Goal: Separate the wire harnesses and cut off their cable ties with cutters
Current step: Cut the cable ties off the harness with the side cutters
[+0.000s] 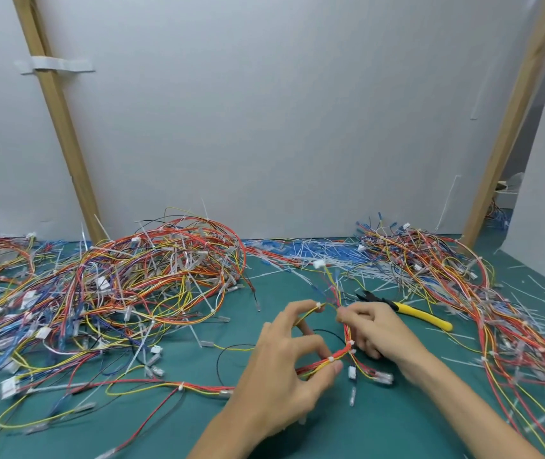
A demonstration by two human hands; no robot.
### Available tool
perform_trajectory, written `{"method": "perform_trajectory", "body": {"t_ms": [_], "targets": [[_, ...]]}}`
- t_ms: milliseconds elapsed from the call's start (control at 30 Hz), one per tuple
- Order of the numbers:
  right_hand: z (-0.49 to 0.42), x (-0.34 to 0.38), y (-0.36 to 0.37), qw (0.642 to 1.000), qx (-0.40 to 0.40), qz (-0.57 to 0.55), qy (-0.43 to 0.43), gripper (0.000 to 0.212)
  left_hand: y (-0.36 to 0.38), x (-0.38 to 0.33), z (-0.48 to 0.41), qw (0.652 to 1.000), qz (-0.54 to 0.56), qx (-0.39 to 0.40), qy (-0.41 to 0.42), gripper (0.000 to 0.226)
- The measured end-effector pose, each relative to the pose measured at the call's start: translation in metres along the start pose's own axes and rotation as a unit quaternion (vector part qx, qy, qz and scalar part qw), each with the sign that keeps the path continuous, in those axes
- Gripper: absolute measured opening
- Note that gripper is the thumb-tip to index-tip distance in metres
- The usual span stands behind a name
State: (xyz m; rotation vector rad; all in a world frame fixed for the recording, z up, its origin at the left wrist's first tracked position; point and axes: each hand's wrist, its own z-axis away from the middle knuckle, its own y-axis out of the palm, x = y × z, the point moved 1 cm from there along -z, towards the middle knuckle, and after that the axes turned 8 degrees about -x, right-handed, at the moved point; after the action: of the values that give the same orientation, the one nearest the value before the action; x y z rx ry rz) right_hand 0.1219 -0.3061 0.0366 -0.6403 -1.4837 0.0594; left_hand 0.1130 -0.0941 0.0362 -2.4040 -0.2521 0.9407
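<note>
Both hands [284,369] pinch red-yellow harness [347,329], white-tied

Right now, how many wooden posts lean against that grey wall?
2: left post, taped across, behind the big wire pile; right post at far right. Others may be hidden.

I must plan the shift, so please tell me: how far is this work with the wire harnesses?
Done: white cut tie scraps litter the mat, so some ties are already off. In hand: the left hand and right hand hold one harness with ties still on; the cutters lie unused. Remaining: the big tangled pile, probably most of the job.
</note>
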Motion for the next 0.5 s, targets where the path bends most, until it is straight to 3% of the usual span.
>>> {"method": "perform_trajectory", "body": {"t_ms": [233,500], "targets": [[-0.002,0.002,-0.007,0.974,-0.025,-0.22,0.043,0.022,-0.004,-0.008,-0.002,0.991,-0.08,-0.075,0.075,0.026],[0.0,0.025,-0.02,0.944,-0.008,-0.329,0.029,0.035,-0.002,-0.012,0.0,0.981,-0.117,-0.148,0.041,0.016]]}}
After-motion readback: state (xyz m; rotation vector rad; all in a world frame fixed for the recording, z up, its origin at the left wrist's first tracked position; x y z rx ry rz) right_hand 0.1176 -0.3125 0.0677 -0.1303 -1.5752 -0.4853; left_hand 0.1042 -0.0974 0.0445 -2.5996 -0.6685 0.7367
